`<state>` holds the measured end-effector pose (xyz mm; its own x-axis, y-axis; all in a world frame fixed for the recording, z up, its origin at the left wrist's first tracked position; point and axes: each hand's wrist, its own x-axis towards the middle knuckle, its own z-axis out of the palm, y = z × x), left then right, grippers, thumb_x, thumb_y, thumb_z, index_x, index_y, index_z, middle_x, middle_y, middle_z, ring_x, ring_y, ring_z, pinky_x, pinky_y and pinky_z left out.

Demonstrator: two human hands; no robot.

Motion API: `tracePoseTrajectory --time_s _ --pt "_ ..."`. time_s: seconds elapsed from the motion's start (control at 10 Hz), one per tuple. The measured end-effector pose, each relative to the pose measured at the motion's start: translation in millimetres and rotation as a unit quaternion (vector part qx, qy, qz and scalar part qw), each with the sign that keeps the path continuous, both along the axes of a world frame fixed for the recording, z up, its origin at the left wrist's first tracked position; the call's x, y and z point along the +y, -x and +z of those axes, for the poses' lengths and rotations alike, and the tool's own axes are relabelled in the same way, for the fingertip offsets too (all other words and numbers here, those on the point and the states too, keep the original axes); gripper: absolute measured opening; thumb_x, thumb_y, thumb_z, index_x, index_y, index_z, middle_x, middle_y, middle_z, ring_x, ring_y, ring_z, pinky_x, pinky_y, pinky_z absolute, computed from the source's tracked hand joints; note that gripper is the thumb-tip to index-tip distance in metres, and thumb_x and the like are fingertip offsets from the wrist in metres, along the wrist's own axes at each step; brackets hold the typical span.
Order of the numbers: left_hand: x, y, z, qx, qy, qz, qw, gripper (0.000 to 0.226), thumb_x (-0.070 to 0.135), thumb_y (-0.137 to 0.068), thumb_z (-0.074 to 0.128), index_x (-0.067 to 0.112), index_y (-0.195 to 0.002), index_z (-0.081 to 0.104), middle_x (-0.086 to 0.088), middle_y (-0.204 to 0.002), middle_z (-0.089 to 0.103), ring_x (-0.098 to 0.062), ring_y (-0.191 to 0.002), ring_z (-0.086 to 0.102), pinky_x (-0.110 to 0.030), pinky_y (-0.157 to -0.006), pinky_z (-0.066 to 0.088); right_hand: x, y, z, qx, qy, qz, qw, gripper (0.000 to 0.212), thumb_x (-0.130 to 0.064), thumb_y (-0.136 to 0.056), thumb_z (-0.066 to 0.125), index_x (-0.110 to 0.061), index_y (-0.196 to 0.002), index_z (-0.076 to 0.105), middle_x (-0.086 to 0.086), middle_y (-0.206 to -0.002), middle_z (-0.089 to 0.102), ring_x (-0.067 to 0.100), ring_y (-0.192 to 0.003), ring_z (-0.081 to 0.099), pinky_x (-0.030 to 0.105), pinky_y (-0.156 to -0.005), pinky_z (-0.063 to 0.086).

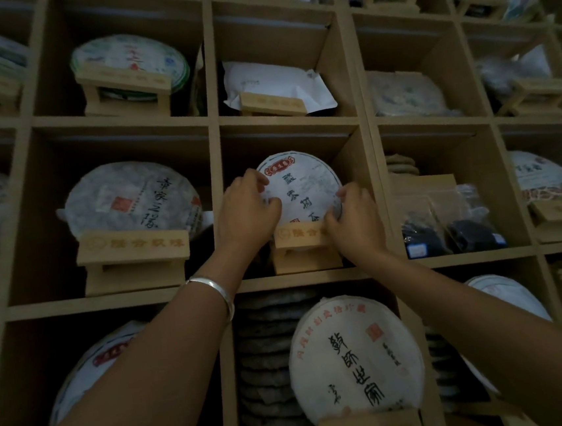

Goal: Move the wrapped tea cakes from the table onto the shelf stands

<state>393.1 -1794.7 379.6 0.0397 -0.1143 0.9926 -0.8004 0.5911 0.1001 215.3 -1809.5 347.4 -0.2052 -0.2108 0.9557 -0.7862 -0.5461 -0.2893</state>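
Tea cake (299, 187) leans upright on its wooden stand (300, 236) in the middle cubby, face outward for display. Left hand (248, 210) curls fingers over its left edge; right hand (352, 218) pinches its lower right edge, likely steadying it. Left of the stand sits another displayed cake (127, 200); right, dark bags (445, 228).

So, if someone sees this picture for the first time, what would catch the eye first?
Most likely the white wrapped tea cake in the middle cubby, upright on its wooden stand, with the left hand and right hand gripping its two edges. Next, the silver bangle on the left wrist, and the large tea cake with bold black characters in the cubby below.
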Motion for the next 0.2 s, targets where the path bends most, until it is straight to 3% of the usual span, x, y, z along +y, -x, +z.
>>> tracePoseTrajectory --time_s 0.2 --pt "15 -8 -16 -0.046 -0.007 0.011 0.999 0.03 0.025 -0.081 0.065 0.017 -0.109 0.056 -0.002 -0.105 0.06 -0.018 -0.093 0.058 -0.029 -0.066 0.042 20 9 -16 0.027 -0.025 -0.01 0.999 0.035 -0.021 -0.091 0.062 -0.011 -0.123 0.048 0.012 -0.123 0.053 0.026 -0.111 0.053 0.039 -0.085 0.052"
